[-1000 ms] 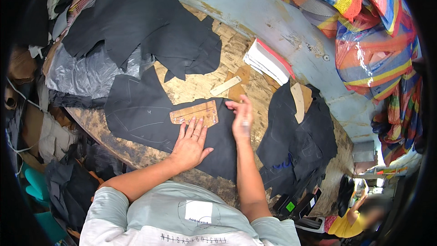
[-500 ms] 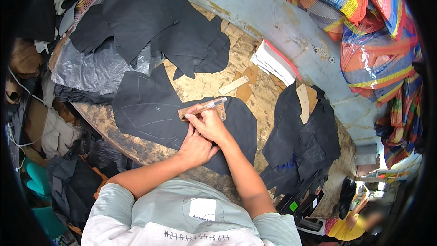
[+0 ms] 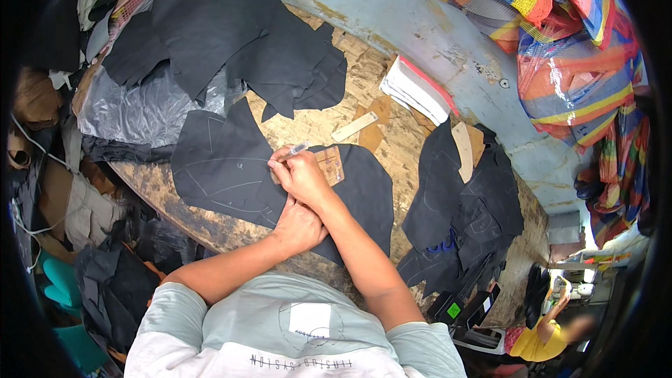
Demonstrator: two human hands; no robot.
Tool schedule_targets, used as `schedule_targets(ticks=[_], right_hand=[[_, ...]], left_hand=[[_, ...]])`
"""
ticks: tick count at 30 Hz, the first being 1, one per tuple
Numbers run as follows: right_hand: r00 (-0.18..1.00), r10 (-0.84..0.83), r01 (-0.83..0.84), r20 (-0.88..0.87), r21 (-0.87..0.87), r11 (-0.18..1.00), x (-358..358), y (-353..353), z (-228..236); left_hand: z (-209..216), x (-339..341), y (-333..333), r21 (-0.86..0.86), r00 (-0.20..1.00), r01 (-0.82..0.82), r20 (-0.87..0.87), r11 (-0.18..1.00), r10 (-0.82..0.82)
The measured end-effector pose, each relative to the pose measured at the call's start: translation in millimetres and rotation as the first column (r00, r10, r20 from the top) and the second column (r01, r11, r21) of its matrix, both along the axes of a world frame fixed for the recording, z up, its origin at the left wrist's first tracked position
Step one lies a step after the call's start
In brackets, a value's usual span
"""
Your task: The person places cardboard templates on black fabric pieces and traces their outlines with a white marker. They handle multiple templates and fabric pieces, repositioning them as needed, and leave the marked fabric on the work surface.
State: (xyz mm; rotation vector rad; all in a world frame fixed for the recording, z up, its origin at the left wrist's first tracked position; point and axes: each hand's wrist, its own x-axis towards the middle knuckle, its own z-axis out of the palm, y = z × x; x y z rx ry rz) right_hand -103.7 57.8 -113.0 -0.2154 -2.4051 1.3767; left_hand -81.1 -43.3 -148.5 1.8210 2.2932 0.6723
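Observation:
My right hand [image 3: 302, 176] is closed round a slim, clear-barrelled pen [image 3: 299, 147], held low over a black leather-like sheet [image 3: 227, 157]. Pale curved outlines are drawn on the sheet's left part. Under and beside that hand lies a small tan template piece [image 3: 330, 166] with marks on it; the hand covers part of it. My left hand [image 3: 299, 227] rests on the sheet just below, its fingers stretched forward and partly hidden under my right hand and wrist. Where the pen tip meets the surface is too small to make out.
Black sheets [image 3: 217, 21] are heaped at the far left above clear plastic [image 3: 129, 115]. More marked black pieces [image 3: 469, 203] lie right, with a pale strip [image 3: 462, 150] on top. A white paper stack [image 3: 416, 91] leans near the wall. A person in yellow [image 3: 535, 343] sits lower right.
My right hand has shifted slightly left and up with the pen, which now tilts more steeply. More of the tan template shows to its right. My left hand stays close beneath it.

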Motion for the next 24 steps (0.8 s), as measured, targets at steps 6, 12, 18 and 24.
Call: schedule_targets(ticks=[6, 12, 18, 24], right_hand=[[0.991, -0.123, 0.121, 0.049, 0.026, 0.992, 10.1, 9.4, -0.2], [0.836, -0.549, 0.548, -0.011, 0.07, 0.833, 30.3, 61.4, -0.8], [0.766, -0.641, 0.642, -0.048, 0.014, 0.767, 34.7, 74.2, -24.2], [0.839, -0.51, 0.54, -0.192, 0.181, 0.822, 53.1, 68.0, -19.1]], left_hand=[[2.7, -1.0, 0.6, -0.165, 1.0, 0.004, 0.018, 0.986, -0.001], [9.7, -2.3, 5.2, -0.117, 0.992, -0.079, -0.106, 0.99, 0.067], [35.4, -26.2, 10.9, -0.192, 1.0, 0.012, -0.021, 0.981, -0.017], [48.0, -53.1, 20.7, -0.145, 0.989, 0.148, 0.051, 0.978, -0.141]])
